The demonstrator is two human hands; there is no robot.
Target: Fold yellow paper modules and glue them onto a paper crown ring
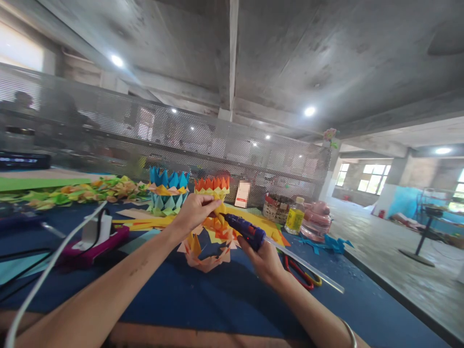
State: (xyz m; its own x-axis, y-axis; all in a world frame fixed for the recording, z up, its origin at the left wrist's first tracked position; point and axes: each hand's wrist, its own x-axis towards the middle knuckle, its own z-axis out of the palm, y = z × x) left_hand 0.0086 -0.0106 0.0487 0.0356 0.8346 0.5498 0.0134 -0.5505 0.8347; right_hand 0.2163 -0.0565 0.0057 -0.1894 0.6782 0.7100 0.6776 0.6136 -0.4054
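Observation:
My left hand (195, 210) is closed in a pinch on a yellow folded paper piece (219, 207) at the top of an orange and yellow paper ring (208, 244) that rests on the blue table (188, 295). My right hand (264, 261) grips a blue glue gun (244, 231) with a clear glue stick (308, 266) sticking out behind. The gun's nozzle points left at the pinched paper piece, almost touching it.
Two finished paper crowns, blue (168, 191) and orange (212, 186), stand behind. Paper scraps (83, 191) lie left. A white cable (47, 270) and magenta case (94, 244) are near left. Red-handled scissors (300, 278), a yellow bottle (295, 216) and a basket (274, 208) sit right.

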